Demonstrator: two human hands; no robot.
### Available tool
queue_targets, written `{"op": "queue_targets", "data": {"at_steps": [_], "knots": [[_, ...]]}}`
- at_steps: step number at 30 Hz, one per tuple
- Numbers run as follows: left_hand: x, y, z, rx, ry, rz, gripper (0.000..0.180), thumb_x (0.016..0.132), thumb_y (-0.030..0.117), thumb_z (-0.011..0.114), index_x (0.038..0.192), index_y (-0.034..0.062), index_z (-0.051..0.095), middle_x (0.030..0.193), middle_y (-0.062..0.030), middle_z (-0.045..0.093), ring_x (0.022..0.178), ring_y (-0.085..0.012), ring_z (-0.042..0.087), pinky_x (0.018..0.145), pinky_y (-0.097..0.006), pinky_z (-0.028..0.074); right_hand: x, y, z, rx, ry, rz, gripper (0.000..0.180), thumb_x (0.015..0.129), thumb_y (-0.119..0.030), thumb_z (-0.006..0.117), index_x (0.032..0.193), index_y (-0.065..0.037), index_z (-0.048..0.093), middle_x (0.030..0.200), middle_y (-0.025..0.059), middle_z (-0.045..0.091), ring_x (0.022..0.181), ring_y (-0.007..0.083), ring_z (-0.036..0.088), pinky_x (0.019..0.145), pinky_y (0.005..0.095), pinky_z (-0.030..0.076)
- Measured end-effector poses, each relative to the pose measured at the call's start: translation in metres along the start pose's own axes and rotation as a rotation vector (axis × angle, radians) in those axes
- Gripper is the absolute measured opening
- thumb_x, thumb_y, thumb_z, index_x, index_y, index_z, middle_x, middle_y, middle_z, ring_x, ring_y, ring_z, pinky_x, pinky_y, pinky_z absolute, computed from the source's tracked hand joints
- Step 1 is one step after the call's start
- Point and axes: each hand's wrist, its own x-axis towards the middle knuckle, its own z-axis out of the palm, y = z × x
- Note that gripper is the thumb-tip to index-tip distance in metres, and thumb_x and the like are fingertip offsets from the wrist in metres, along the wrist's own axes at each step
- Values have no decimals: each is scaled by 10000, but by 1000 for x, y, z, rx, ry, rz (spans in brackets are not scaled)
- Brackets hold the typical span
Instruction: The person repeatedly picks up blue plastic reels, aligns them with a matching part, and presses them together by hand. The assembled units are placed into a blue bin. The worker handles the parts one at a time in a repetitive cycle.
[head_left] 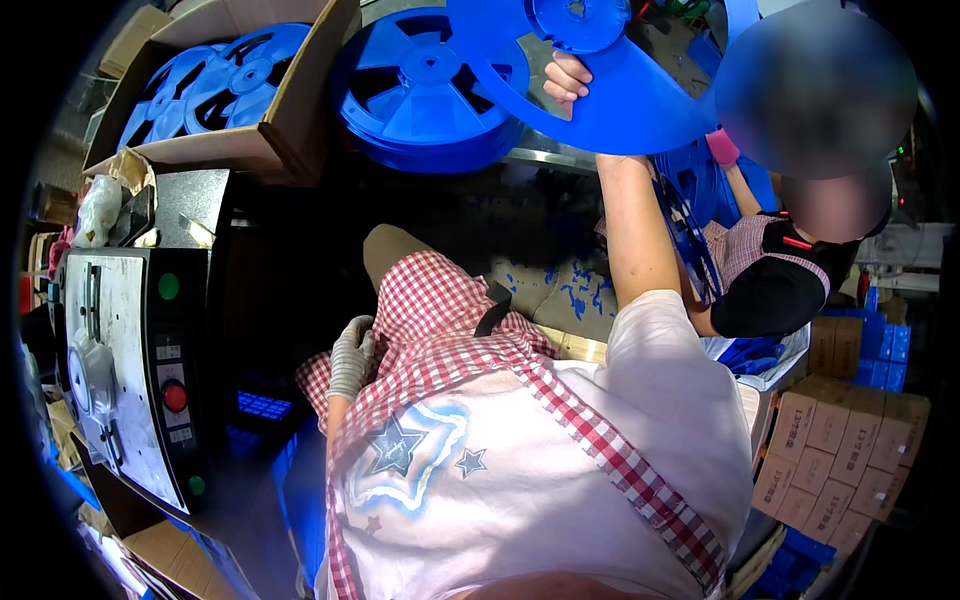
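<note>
My right arm reaches up and away, and my bare right hand (pixel 568 82) grips a large blue plastic reel (pixel 650 100) through one of its cut-out openings. Its fingers curl round a spoke, while the thumb is hidden behind the blue plastic. The reel is tilted, and the upper edge of the view cuts it off. My left hand (pixel 350 360), in a pale striped glove, rests against the red checked apron (pixel 430 300) at my thigh. Its fingers lie loosely extended, with nothing visible in them. Beyond my lap lies a stack of similar blue reels (pixel 430 130).
A cardboard box (pixel 220 155) of blue reels stands far left. Nearer on the left is a machine (pixel 130 370) with green and red buttons. At right, a co-worker (pixel 760 270) in a pink glove is close to my arm. Stacked cartons (pixel 840 450) stand lower right.
</note>
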Motion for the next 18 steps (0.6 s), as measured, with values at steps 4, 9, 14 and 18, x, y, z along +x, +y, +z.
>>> {"op": "queue_targets", "data": {"at_steps": [4,9,14,18], "knots": [[-12,13,6,-167,-44,-175,259,968,62,458,1212,24,533,982,-107,649,796,-156,640,724,-284,530,2,-2,-6,-107,-122,-6,298,1006,-264,298,828,-88,458,631,5,398,547,109,365,560,241,341],[-14,29,2,-48,6,-132,235,943,50,505,1166,8,568,998,-138,663,871,-165,644,769,-289,519,34,6,-48,-1071,244,-128,402,985,-381,468,1252,-88,538,736,10,547,629,84,495,613,222,397],[-10,38,-1,95,58,33,261,913,38,550,1171,19,580,1004,-131,663,901,-174,632,791,-294,505,79,57,-64,-1916,536,-208,552,811,-342,696,1279,-88,552,777,202,647,719,332,641,687,433,500],[2,72,-8,198,83,222,254,899,40,572,1151,29,598,1051,-127,664,964,-219,650,824,-304,512,80,67,-61,-1873,585,-86,509,821,-337,686,1250,-89,573,759,193,648,720,326,647,674,426,503]]}}
